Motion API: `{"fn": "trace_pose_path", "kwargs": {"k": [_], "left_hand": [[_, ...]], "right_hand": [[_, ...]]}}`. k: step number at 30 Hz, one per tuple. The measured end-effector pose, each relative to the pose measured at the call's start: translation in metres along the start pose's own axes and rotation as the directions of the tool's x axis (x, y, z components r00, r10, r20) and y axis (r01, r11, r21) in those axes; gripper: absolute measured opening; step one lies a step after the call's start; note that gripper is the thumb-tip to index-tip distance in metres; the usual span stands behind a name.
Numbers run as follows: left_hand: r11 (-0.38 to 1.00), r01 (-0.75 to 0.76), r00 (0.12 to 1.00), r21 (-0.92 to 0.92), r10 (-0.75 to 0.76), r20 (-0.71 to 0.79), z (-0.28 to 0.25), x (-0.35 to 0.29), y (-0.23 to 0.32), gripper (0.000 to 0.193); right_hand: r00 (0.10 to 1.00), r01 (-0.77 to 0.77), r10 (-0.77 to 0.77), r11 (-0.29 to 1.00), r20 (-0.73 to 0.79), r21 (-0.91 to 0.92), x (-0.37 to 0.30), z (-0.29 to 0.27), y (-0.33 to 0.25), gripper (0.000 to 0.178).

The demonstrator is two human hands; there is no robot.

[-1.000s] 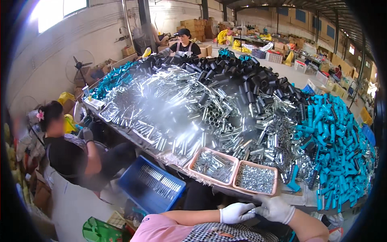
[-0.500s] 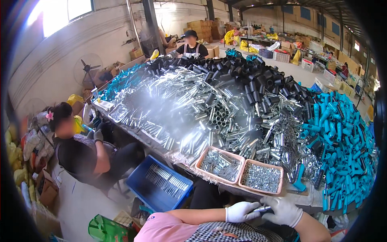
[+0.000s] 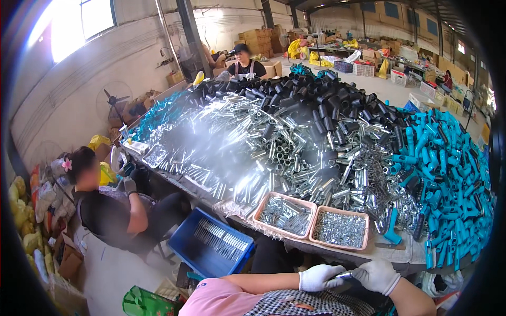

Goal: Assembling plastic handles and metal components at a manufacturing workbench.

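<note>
Change: half a second ago the fingers of my right hand fan over the metal piece; now they curl in at its right end.
Meaning: I judge it steadied from both sides.
Left hand: fingers closed around its left end.
Metal piece: between my gloves, off the table's near edge.
Table: silvery parts, far black sleeves, teal handles right, pink trays near.
Room: blue crate left, seated co-worker beyond.
</note>
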State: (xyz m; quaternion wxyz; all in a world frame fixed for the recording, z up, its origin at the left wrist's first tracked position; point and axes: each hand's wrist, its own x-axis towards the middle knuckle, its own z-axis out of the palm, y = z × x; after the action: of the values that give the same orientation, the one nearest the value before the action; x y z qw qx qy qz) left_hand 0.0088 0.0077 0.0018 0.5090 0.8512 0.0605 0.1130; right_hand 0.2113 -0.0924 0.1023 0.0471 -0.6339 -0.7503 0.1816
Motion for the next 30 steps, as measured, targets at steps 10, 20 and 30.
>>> {"fn": "trace_pose_path", "kwargs": {"k": [10,20,30], "left_hand": [[0.999,-0.032,0.999,-0.011,0.032,0.01,0.006,0.0,-0.003,0.041],[0.995,-0.009,0.999,-0.101,0.014,0.044,0.008,0.002,-0.003,0.042],[0.997,-0.016,0.996,-0.076,0.023,0.089,0.004,0.001,-0.002,0.043]], "right_hand": [[0.99,0.006,-0.035,0.978,0.135,0.211,0.001,0.013,0.012,0.051],[0.988,-0.078,0.027,0.935,0.151,0.345,0.002,0.021,0.015,0.035],[0.983,-0.079,0.033,0.963,0.18,0.256,-0.002,0.024,0.009,0.048]]}}
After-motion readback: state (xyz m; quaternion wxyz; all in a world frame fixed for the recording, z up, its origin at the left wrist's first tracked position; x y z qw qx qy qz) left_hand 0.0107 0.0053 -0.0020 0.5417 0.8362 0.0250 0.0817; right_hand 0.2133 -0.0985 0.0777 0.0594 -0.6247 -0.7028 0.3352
